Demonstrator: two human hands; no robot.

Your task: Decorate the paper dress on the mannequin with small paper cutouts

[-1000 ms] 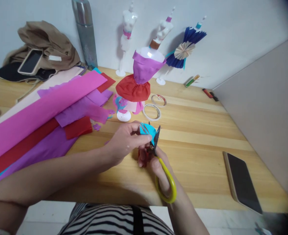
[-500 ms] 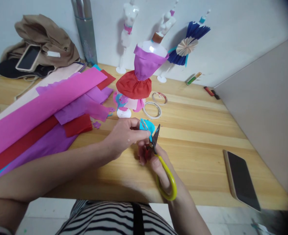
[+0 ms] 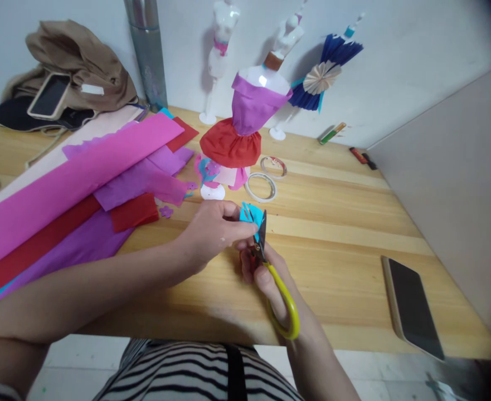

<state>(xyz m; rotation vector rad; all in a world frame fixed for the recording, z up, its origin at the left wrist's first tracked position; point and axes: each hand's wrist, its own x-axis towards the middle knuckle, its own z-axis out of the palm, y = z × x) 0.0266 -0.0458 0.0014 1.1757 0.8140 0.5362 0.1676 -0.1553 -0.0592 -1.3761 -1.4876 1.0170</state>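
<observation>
Between thumb and fingers, my left hand [image 3: 212, 231] pinches a small piece of blue paper [image 3: 249, 214] with slits cut in it. My right hand [image 3: 270, 278] grips yellow-handled scissors [image 3: 289, 312], whose dark blades meet the paper's right edge. The fingers under the scissors are partly hidden. Just beyond the hands stands a mannequin figure in a purple top [image 3: 253, 106] and a gathered red skirt [image 3: 231, 146]. A small purple paper flower [image 3: 166, 211] lies left of my left hand.
Pink paper [image 3: 82, 189], red and purple sheets are piled at left. Two tape rolls [image 3: 261, 187] lie near the mannequin. At right rests a phone [image 3: 412, 306]. A tall bottle [image 3: 147, 61], a brown bag [image 3: 82, 67] and more mannequins [image 3: 224, 33] stand along the wall.
The scissor blades have closed further onto the blue paper. Both hands stay in nearly the same place, and the view has shifted slightly.
</observation>
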